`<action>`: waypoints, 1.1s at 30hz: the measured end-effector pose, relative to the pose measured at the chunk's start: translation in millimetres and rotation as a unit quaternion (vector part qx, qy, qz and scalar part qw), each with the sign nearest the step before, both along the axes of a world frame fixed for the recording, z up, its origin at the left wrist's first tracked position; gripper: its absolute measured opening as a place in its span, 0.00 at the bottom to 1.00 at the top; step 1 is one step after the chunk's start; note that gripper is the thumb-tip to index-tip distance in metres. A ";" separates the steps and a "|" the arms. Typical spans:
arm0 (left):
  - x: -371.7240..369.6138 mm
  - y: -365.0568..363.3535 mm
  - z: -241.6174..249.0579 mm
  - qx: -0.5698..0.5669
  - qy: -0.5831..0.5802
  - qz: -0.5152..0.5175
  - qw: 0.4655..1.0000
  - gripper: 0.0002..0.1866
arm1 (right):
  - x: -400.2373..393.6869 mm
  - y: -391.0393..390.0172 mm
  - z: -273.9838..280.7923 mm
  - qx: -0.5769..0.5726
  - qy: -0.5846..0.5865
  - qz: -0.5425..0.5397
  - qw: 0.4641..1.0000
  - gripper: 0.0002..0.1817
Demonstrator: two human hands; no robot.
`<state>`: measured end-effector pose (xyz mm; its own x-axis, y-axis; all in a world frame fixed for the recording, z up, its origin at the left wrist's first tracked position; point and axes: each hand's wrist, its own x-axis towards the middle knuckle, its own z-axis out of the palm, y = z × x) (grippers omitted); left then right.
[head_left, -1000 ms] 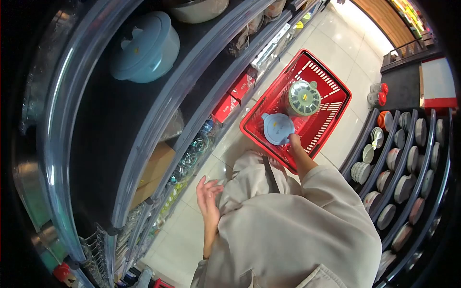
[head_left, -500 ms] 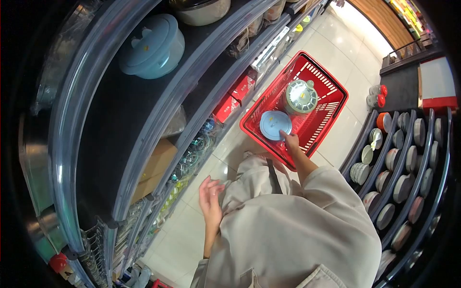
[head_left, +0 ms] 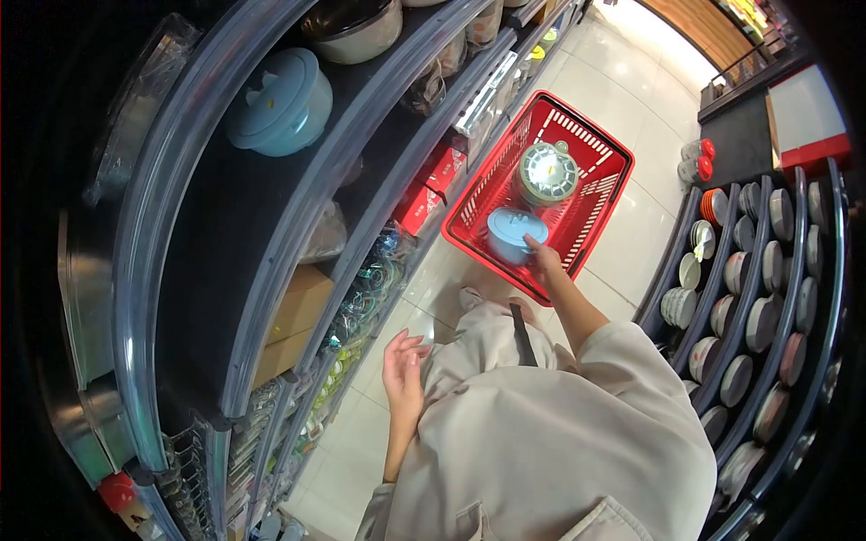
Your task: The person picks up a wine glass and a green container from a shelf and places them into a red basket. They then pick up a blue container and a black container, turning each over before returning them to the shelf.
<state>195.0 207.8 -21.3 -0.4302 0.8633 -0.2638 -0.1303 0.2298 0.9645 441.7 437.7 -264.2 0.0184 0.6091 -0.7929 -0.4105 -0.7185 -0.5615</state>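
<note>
The right hand [head_left: 544, 263] has its fingers on the blue pot [head_left: 508, 250], by the near edge of the red basket [head_left: 487, 262]. Flat and slow is best, clear of the green pot [head_left: 549, 173]. The left hand [head_left: 403, 374] has loose, empty fingers.

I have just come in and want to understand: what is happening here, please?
A person stands in a shop aisle. Their right hand holds the blue lidded pot by its edge, within the red basket. Whether the pot rests on the basket's bottom, I cannot tell. A round green container is also in the basket. The left hand is empty, fingers loosely bent. Another blue pot is on the shelf.
</note>
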 end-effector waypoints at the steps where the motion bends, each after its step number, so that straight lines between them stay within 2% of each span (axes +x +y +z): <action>1: 0.2 -0.8 0.6 0.001 -0.005 -0.007 1.000 0.21 | 1.8 -3.1 9.4 -0.012 0.021 -0.015 1.000 0.22; 5: 2.0 -2.8 -2.2 0.017 -0.021 -0.032 0.999 0.21 | 5.1 -15.0 55.3 -0.041 0.045 -0.044 0.997 0.20; 10: 5.6 -5.4 -3.2 0.022 -0.063 -0.057 0.996 0.20 | 23.4 -33.1 76.1 -0.003 0.087 -0.036 0.996 0.21; 11: 5.5 -6.6 -3.1 0.026 -0.060 -0.043 0.997 0.20 | 22.3 -36.0 89.6 -0.005 0.101 -0.032 0.994 0.22; 12: 5.3 -8.1 -3.9 0.025 -0.061 -0.061 0.996 0.20 | 22.8 -39.8 106.4 0.001 0.093 -0.015 0.996 0.34; 13: 4.0 -10.7 -5.5 0.024 -0.060 -0.075 0.995 0.20 | 18.4 -45.1 124.3 0.033 0.099 -0.016 0.994 0.35; 15: 0.1 -17.7 -11.3 0.039 -0.056 -0.057 0.996 0.20 | 17.0 -53.6 139.8 0.060 0.136 -0.001 0.989 0.34; 17: -4.3 -23.2 -8.8 0.041 -0.039 -0.103 0.993 0.19 | 6.0 -66.9 167.0 0.099 0.128 0.023 0.987 0.32; 18: -7.0 -26.7 -6.1 0.046 -0.034 -0.076 0.996 0.19 | -0.6 -71.8 179.2 0.106 0.132 0.029 0.985 0.30; 20: -11.8 -34.9 -0.6 0.059 -0.041 -0.105 0.992 0.19 | -10.6 -82.4 193.7 0.128 0.137 0.048 0.981 0.27; 24: -26.2 -58.9 1.5 0.077 -0.042 -0.066 0.994 0.18 | -56.9 -105.5 246.9 0.189 0.188 0.117 0.957 0.25; 27: -43.4 -83.7 5.2 0.086 -0.041 -0.039 0.995 0.17 | -90.3 -119.5 271.9 0.194 0.222 0.143 0.945 0.24; 33: -80.8 -134.3 7.6 0.093 -0.054 0.031 0.994 0.16 | -162.3 -142.0 319.7 0.236 0.257 0.201 0.916 0.28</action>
<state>114.2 73.6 -13.7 -0.4620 0.8741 -0.1503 -0.2444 0.0374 0.9690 279.4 295.8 55.6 -0.5837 0.7617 -0.2814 -0.4636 -0.5971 -0.6546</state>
